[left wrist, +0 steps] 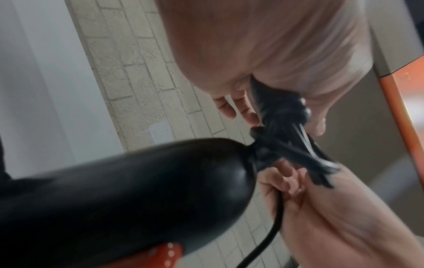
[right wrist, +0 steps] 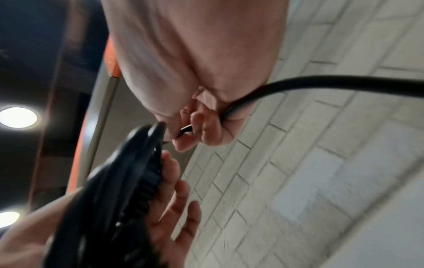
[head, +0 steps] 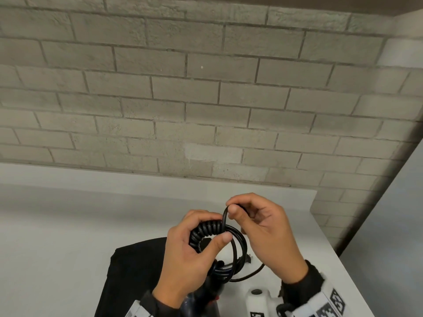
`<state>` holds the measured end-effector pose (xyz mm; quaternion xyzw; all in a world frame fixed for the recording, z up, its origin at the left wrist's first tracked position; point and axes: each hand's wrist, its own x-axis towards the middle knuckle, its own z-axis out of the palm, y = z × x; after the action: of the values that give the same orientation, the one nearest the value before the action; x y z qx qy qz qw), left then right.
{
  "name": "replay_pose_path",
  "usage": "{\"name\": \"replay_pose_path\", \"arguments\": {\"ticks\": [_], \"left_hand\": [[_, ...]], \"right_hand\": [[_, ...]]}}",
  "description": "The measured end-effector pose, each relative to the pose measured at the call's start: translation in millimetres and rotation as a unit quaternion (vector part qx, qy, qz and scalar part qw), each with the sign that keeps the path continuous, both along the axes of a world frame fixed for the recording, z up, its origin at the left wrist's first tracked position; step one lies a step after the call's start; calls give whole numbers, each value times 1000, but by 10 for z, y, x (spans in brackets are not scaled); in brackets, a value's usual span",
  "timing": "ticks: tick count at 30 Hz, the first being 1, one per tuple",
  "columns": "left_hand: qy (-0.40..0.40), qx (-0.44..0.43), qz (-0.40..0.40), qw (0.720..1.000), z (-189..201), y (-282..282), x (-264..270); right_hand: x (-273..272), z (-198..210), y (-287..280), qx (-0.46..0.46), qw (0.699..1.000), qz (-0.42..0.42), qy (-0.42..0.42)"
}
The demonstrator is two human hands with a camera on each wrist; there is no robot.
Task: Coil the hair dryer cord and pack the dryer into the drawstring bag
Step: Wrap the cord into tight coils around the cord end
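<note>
Black cord (head: 229, 245) coil gripped by left hand (head: 194, 255) | right hand (head: 265, 234) pinches loop | drawstring bag (head: 132, 271) flat

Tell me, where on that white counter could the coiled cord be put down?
Bare counter lies left of the black bag, and a strip runs between the hands and the brick wall. It is crowded near the front edge: bag, left hand, right hand, cord, white object.

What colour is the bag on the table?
The drawstring bag is plain black; the head view shows it best.

Indoor room — grey brick wall (head: 206, 88), white counter (head: 68, 225), recessed ceiling lights (right wrist: 18, 117).
</note>
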<state>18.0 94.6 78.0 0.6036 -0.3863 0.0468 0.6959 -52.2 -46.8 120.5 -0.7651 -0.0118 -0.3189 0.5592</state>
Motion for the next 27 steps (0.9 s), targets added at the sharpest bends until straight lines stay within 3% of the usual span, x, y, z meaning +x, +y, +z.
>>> {"name": "replay_pose_path", "arguments": {"ticks": [5,9,11,14,17,27], "left_hand": [[3,-24,5,1000,-16,-9,-22],[-4,-34,27,999,-31,-18,-53],[-12,-30,48,998,-49,-26,-52],[-15,-18,75,997,-51,-40,-40],[-49,13,89,995,-21,-39,-22],[44,85,-51,994,227,67,-4]], "right_hand": [[26,-187,106,180,983,30,28],[-56,-271,148,210,975,29,64],[-114,-329,150,220,972,67,50],[-187,-411,158,187,974,120,52],[-218,-423,163,133,984,90,78],[-264,-296,153,-19,997,-19,79]]}}
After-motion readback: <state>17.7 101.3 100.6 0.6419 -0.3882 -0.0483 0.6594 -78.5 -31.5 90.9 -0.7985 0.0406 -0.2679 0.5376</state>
